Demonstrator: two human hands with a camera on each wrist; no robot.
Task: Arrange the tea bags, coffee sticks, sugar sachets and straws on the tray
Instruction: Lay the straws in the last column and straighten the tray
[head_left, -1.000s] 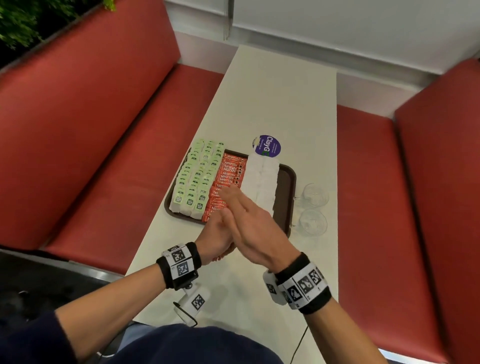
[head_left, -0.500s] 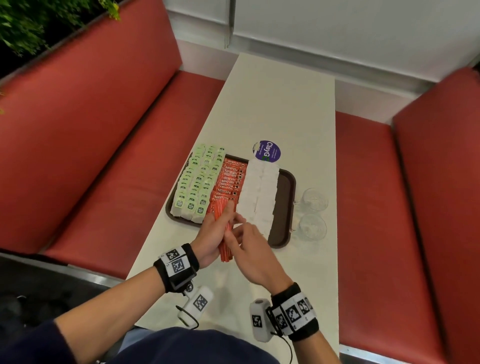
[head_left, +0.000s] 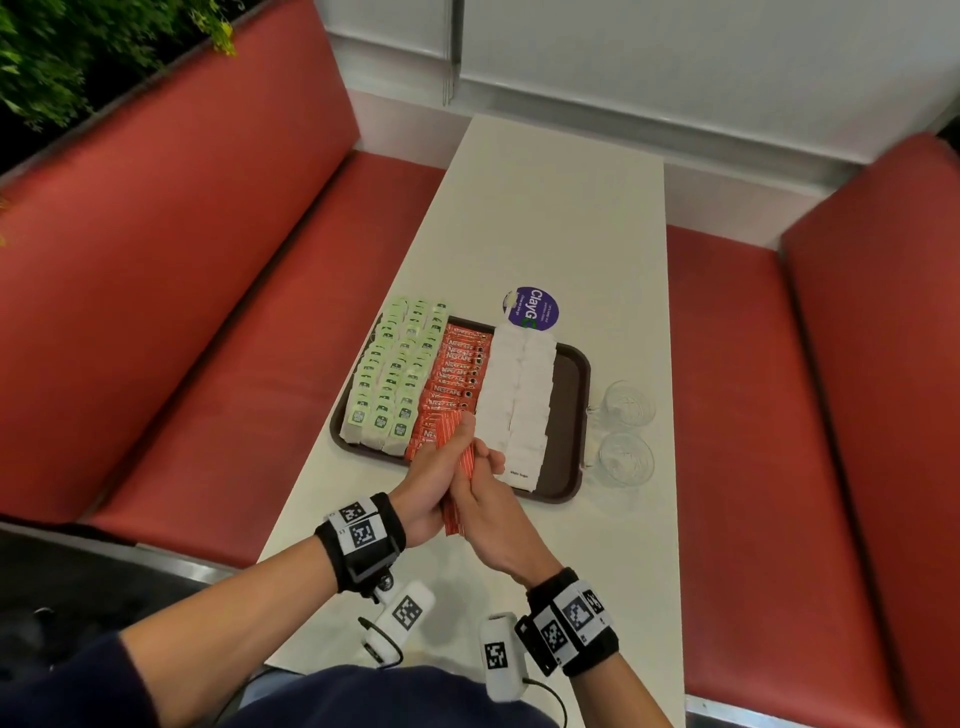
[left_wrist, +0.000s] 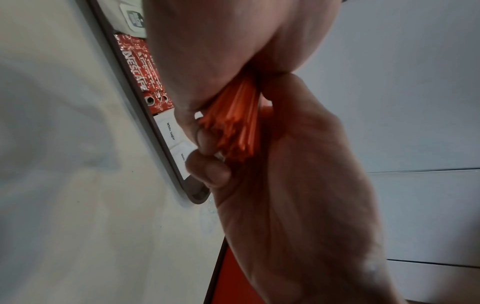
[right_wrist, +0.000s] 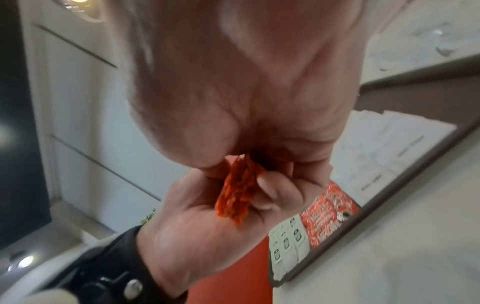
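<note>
A brown tray (head_left: 571, 395) on the white table holds rows of green tea bags (head_left: 392, 384), red coffee sticks (head_left: 454, 374) and white sugar sachets (head_left: 519, 400). Just in front of the tray's near edge, both hands hold a bundle of orange straws (head_left: 460, 457) between them. My left hand (head_left: 431, 478) grips the bundle from the left, thumb along its top. My right hand (head_left: 483, 488) wraps it from the right. The straw ends (left_wrist: 233, 131) show between the curled fingers in the left wrist view, and the same straw ends (right_wrist: 236, 195) in the right wrist view.
Two clear glasses (head_left: 626, 431) stand right of the tray. A purple round coaster (head_left: 532, 309) lies behind it. Red bench seats (head_left: 234, 338) flank the narrow table (head_left: 545, 218), with a white wall at its far end.
The hands drew back from over the tray toward the near edge and closed together round the straw bundle. The right hand, first laid over the left, now wraps the straws.
</note>
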